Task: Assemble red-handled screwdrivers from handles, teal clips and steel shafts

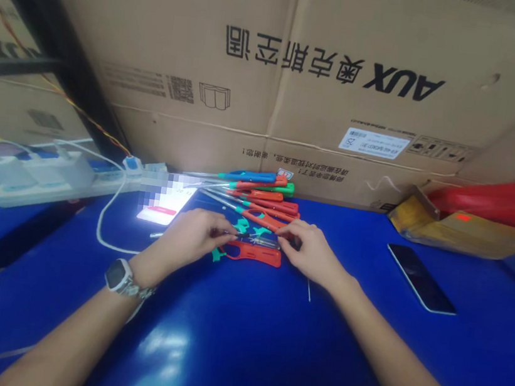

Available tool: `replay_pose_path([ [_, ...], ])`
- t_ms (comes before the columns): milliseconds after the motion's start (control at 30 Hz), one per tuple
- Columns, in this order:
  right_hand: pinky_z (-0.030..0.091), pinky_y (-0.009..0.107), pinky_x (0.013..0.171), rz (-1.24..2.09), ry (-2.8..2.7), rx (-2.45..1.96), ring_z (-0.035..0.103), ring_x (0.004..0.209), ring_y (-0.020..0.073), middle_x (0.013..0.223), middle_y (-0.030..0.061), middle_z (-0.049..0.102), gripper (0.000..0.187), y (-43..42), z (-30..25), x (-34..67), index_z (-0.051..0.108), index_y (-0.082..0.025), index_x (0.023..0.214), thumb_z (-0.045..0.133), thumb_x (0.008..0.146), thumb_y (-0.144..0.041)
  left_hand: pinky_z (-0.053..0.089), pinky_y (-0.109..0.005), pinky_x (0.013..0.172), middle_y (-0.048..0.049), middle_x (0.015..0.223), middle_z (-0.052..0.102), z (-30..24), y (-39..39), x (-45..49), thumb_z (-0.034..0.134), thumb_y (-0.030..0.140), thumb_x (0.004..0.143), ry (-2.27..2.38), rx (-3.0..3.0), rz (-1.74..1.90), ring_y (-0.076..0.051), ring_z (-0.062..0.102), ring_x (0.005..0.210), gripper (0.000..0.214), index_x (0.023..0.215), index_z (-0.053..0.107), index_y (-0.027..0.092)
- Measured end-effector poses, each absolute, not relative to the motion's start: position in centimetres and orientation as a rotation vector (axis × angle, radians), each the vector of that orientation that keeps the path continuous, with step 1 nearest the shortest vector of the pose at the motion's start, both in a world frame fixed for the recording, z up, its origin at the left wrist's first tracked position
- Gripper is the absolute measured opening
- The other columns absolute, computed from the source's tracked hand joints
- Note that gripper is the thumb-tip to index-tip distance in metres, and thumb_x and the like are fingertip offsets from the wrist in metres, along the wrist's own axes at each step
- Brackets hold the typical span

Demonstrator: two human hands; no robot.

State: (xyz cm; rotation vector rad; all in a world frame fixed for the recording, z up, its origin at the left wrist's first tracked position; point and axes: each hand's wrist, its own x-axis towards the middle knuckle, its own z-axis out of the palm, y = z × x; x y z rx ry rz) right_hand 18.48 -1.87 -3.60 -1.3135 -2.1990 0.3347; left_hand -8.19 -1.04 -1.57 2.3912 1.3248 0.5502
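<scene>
My left hand (202, 233), with a watch (118, 276) on its wrist, is closed in a pinch at the left end of a slim dark and clear lighter part (258, 241). At the right end of that part, my right hand (309, 250) pinches with thumb and finger. Just below lies an orange-red lighter handle shell (259, 255). Small green pieces (241, 224) lie between my hands, and another green piece (217, 255) is by the shell's left end. Behind my fingers, several long-necked lighters (261, 195) in red, orange, green and blue lie in a row, metal necks pointing left.
A lit phone (160, 212) lies left of the lighters, near a white power strip (15, 193) with chargers and cables. Another phone (421, 279) lies at right. A large cardboard box (188, 32) stands behind. A thin metal rod (309, 290) lies below my right hand.
</scene>
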Motion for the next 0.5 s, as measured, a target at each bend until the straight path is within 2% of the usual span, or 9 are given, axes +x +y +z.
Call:
replay_pose_path([
  [233,0.044,0.032,0.079,0.342,-2.317,-1.264,0.064,0.086,0.0182,0.092,0.0040,0.071,0.012,-1.7,-3.0,17.4,0.072,-0.020,0.091,0.061,0.088,-0.015,0.042,-0.027,0.063,-0.0026,0.090,0.078,-0.7,-0.4,-10.1,0.061,0.041,0.087,1.715,2.341,0.570,-0.021,0.067,0.077,0.025,0.095,0.080,0.026],
  [367,0.042,0.036,0.087,0.300,-2.431,-1.197,0.064,0.102,0.0223,0.104,0.0053,0.073,0.012,0.8,-1.7,14.4,0.072,-0.020,0.094,0.060,0.091,-0.019,0.036,-0.026,0.056,-0.0013,0.080,0.076,-0.2,0.0,-12.1,0.065,0.043,0.083,1.891,2.240,0.444,-0.021,0.065,0.070,0.023,0.092,0.080,0.029],
  [500,0.041,0.036,0.082,0.144,-2.586,-1.156,0.065,0.097,0.0242,0.102,0.0092,0.073,0.016,4.2,-1.1,10.2,0.073,-0.018,0.100,0.059,0.093,-0.022,0.032,-0.024,0.052,-0.0007,0.070,0.072,-0.3,0.2,-12.9,0.068,0.040,0.081,1.905,2.240,0.451,-0.019,0.061,0.061,0.018,0.088,0.081,0.030],
])
